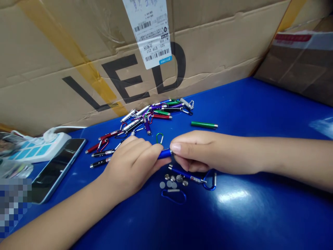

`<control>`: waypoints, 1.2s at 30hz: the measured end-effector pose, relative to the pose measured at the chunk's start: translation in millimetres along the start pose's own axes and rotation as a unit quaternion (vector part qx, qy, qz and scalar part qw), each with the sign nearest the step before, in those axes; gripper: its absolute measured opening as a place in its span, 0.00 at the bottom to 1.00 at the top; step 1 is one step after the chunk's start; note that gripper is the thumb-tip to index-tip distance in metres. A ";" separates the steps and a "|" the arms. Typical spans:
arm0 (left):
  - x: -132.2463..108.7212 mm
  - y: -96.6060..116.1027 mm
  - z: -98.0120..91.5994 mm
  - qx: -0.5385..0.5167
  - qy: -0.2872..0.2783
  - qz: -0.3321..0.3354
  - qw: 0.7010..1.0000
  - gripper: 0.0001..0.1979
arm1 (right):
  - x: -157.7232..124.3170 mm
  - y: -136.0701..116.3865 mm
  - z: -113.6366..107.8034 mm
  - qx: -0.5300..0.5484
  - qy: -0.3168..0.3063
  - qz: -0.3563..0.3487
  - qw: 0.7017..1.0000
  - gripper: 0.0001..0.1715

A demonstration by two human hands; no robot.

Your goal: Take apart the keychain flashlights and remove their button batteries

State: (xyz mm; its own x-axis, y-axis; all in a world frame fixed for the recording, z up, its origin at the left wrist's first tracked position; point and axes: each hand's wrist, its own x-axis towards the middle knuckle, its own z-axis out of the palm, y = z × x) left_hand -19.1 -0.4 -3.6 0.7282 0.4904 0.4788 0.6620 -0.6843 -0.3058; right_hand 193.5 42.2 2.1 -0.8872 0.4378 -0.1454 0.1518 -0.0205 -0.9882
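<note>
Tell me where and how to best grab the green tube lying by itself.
Probably pinch the green tube across its middle, from above: it is slim, lies flat on the blue table, runs roughly left to right, and sits apart from the heap of coloured tubes.

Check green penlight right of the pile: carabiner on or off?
Off: the green penlight lies on the blue table, no carabiner at either end.
</note>
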 end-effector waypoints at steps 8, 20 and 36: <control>5.8 1.3 -12.8 0.149 0.047 0.113 0.981 0.03 | 5.6 3.1 3.1 0.226 -0.025 0.085 0.970 0.23; 10.4 11.0 -0.7 -0.225 -0.090 -0.143 0.960 0.15 | 8.1 4.8 -0.3 -0.470 0.178 -0.092 0.860 0.21; 9.7 3.9 -4.5 -0.057 -0.026 -0.049 0.997 0.18 | 6.4 1.0 4.7 -0.248 0.167 -0.051 0.953 0.28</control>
State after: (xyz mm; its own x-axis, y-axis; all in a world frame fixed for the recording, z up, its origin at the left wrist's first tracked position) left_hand -10.2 -0.8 3.6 0.6710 0.5836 0.4573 0.7083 -0.6870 -0.1626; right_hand 185.9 40.7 -0.1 -0.7331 0.6778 0.0561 0.3317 0.4284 -0.8405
